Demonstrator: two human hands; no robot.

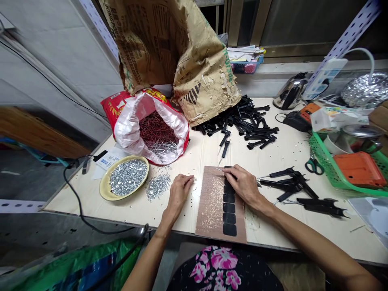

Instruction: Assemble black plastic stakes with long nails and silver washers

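The right hand (244, 184) clamps a thin metal pin (218, 169) over the brown board's (207, 218) far end as the left hand (178, 195) pinches its fingertips together left of the board, where a careless sweep could scatter its loose pale granules (214, 202)

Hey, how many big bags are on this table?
2: the red bag, behind the yellow dish, and the brown paper sack, behind the red bag and to its right. Others could be hidden behind them.
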